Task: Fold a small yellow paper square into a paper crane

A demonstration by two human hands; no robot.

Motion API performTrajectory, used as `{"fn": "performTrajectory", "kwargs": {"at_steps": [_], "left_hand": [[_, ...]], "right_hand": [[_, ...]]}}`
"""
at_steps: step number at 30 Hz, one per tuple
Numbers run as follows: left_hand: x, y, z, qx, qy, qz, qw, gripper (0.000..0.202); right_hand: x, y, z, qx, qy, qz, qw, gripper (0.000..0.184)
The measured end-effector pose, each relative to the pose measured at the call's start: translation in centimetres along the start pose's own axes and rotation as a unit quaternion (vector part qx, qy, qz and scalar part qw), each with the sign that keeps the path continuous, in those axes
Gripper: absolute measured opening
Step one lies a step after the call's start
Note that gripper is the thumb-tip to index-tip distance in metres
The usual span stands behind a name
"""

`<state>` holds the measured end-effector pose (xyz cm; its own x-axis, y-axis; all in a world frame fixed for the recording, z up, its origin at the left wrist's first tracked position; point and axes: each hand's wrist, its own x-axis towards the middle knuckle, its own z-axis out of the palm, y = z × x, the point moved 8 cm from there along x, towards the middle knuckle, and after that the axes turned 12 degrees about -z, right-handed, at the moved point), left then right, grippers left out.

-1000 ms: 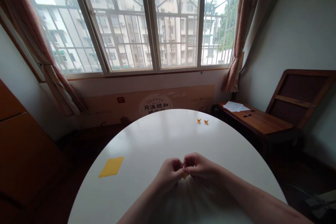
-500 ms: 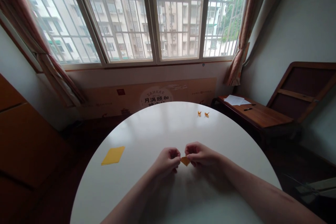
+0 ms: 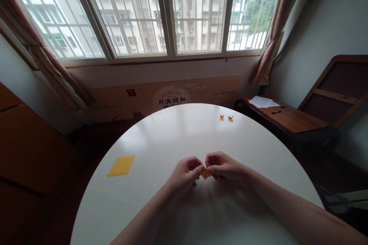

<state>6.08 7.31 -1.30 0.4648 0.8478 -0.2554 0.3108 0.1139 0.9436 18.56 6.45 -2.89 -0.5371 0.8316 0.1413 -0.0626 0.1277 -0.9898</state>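
A small folded piece of orange paper (image 3: 206, 173) is pinched between both my hands just above the round white table (image 3: 161, 138). My left hand (image 3: 185, 171) grips its left side with thumb and fingers curled. My right hand (image 3: 222, 167) pinches its right side, fingers closed. A stack of yellow paper squares (image 3: 121, 165) lies on the table to the left. Two tiny folded orange paper figures (image 3: 226, 118) stand near the table's far right edge.
A dark wooden bench (image 3: 290, 119) with white sheets (image 3: 262, 102) and a pen stands at the right. A printed cardboard panel (image 3: 172, 97) leans under the barred window. Brown furniture (image 3: 25, 153) flanks the left side.
The view has tilted downward, so the table sits higher in the frame. My hands drew slightly apart, exposing the folded paper, then closed in on it again.
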Motion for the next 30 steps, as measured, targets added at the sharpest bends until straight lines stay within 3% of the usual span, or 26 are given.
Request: {"fn": "performTrajectory", "kwargs": {"at_steps": [3, 18, 30], "left_hand": [[-0.1, -0.1, 0.0, 0.029, 0.015, -0.015, 0.999, 0.027], [-0.9, 0.1, -0.8, -0.087, 0.062, -0.032, 0.994, 0.03], [-0.9, -0.2, -0.4, -0.041, 0.065, -0.012, 0.997, 0.029]], "right_hand": [[0.0, -0.3, 0.1, -0.002, -0.001, -0.002, 1.0, 0.022], [0.0, -0.8, 0.4, 0.026, 0.033, -0.058, 0.997, 0.035], [-0.2, -2.4, 0.8, -0.046, 0.049, -0.096, 0.993, 0.04]]}}
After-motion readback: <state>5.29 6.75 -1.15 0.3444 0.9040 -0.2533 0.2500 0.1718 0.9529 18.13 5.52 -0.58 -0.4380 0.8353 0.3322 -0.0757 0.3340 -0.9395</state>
